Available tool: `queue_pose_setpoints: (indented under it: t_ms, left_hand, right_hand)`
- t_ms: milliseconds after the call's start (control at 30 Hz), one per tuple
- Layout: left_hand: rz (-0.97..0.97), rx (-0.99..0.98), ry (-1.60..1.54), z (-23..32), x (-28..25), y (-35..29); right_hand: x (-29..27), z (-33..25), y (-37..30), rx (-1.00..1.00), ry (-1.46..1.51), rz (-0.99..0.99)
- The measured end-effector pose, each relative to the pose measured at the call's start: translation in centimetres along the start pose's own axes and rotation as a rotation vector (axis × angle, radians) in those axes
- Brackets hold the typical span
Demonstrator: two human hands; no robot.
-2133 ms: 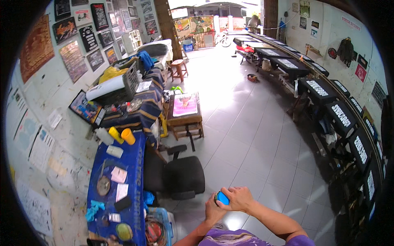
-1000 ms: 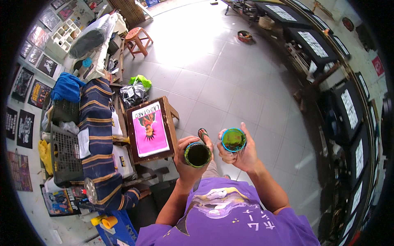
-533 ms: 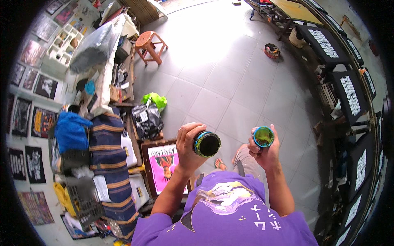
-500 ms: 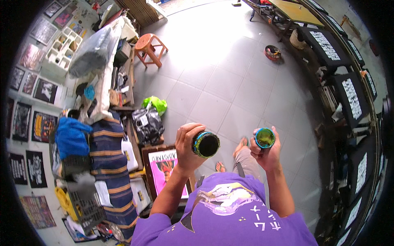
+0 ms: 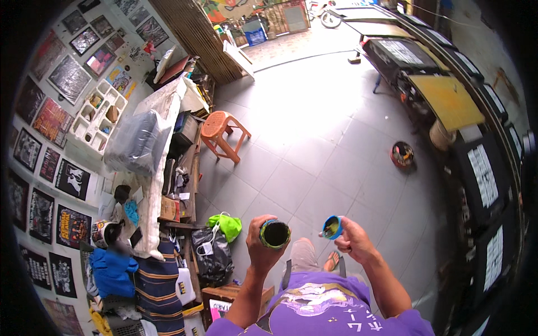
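My left hand (image 5: 261, 249) is wrapped round a jar (image 5: 275, 234) with a dark inside and a rim smeared yellow-green and blue. From above I look straight into its mouth. My right hand (image 5: 358, 243) grips a small blue cup (image 5: 332, 227), coated inside with yellow-green residue. This cup leans toward the left, its mouth turned partly to the jar. A gap separates the two containers, both held in front of my body above the tiled floor.
On the left stand an orange stool (image 5: 221, 133), a black plastic bag (image 5: 213, 255) and a bright green bag (image 5: 226, 226) beside a cluttered bench. A round container (image 5: 402, 154) sits on the floor. Along the right runs a rack with black printed fabric (image 5: 479, 173) and a yellow board (image 5: 445, 102).
The view has tilted up and moved forward, showing more of the doorway. My right hand has brought the blue cup closer to the jar and tipped it leftward. Both grips hold.
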State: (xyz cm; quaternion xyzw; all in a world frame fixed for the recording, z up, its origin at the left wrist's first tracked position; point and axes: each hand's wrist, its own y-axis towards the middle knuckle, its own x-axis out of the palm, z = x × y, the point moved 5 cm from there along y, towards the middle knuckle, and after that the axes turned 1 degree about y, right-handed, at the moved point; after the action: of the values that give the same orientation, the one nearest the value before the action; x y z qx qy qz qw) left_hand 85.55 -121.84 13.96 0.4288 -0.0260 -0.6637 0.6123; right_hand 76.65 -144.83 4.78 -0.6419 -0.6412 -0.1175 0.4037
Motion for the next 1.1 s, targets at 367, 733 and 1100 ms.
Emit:
queue_pose_setpoints:
  t_ms: [367,733,1100]
  left_hand:
    - [-0.003,-0.194,0.148,-19.4,13.4,24.4]
    - [-0.049,-0.009,0.009,-30.8,31.8,58.4]
    - [-0.041,-0.123,0.202,-43.8,46.9,88.6]
  right_hand:
    - [-2.5,-17.7,33.5,0.107,0.193,-0.183]
    - [-12.1,-41.4,59.0,-0.13,0.201,-0.052]
    - [-15.7,-69.1,92.0,-0.021,-0.428,-0.13]
